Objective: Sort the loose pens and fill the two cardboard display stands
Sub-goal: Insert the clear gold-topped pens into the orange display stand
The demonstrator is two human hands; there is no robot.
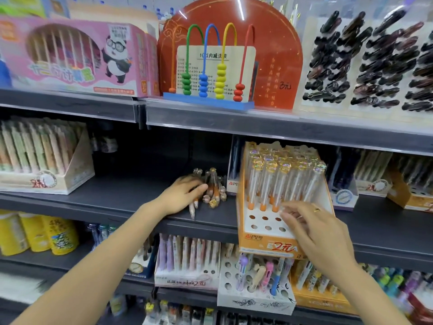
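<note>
While both bare forearms reached up from the bottom of the view, the right hand (314, 231) hovered over the front of the orange cardboard display stand (269, 247), fingers loosely curled and blurred — I cannot tell whether they pinched a pen. A ring showed on 1 finger. That stand sat tilted at the front edge of the dark middle shelf (117, 198), its white top pierced with holes; 2 front rows showed 6 empty holes, and behind them clear-barrelled pens with orange tips and gold caps (276, 177) stood upright, filling the rear rows.

Further left on the same shelf, the left hand (185, 195) lay over a pile of loose pens (214, 191), fingers curled around several of them, with 1 pen tip poking out past the shelf edge. Beyond, at the far left, a beige stand of pastel pens (44, 158) stood against the back.

Above, on the upper shelf, sat a pink panda box (77, 57), a bead abacus with 4 coloured wire arches (210, 76) and — at the right — cards of dark hair clips (375, 64).
</note>
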